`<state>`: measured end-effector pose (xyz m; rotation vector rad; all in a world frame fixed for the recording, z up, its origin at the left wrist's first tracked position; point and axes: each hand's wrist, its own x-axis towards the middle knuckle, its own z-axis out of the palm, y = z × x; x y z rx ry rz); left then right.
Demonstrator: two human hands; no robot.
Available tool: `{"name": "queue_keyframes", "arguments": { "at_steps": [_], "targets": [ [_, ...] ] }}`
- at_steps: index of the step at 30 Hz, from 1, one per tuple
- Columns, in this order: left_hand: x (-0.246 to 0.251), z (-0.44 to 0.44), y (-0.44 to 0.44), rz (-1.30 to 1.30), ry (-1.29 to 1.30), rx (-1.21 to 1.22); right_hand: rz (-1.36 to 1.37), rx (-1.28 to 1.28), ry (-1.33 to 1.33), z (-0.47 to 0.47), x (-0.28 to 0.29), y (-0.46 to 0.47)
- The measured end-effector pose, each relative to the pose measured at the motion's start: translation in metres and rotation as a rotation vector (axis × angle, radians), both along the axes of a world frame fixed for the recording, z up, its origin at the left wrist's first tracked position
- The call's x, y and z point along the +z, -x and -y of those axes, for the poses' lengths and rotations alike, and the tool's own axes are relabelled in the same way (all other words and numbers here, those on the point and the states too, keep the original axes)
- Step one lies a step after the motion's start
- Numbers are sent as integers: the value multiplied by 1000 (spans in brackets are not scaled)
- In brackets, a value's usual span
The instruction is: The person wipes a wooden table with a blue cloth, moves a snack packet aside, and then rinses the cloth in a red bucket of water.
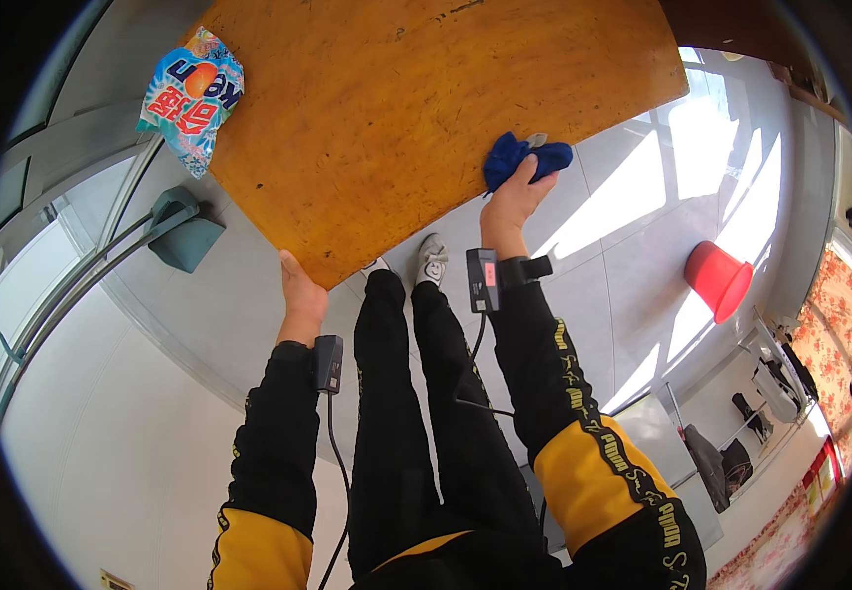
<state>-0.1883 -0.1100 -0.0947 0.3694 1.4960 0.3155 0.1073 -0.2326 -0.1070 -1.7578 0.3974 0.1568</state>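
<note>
A wooden tabletop (367,140) with an orange-brown, scuffed surface spreads out in front of me. My left hand (302,299) holds its near corner, with most of the fingers hidden by the wood. At the table's right-hand edge, my right hand (513,206) grips a bunched dark blue cloth (506,156). The cloth lies against the tabletop and partly overhangs the edge; a small pale patch shows at its top. On the left edge of the table lies a printed blue plastic packet (193,96), partly over the side.
A teal dustpan (184,240) stands on the tiled floor at left, beside long curved poles (64,317). To the right is a red plastic bucket (717,280). A rack (736,435) with dark items stands at lower right. Cables (339,457) run from devices on both wrists.
</note>
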Motion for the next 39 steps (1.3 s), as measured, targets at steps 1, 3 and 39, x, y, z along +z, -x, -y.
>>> {"name": "queue_keyframes", "arguments": {
  "at_steps": [1, 3, 39],
  "targets": [
    [0, 0, 0, 6, -6, -2, -25, 18, -17, -9, 9, 38],
    [2, 1, 0, 25, -7, -7, -209, 72, 77, -28, 34, 116],
    [29, -13, -3, 34, 154, -169, -397, 174, 0, -1, 13, 69]
  ]
}}
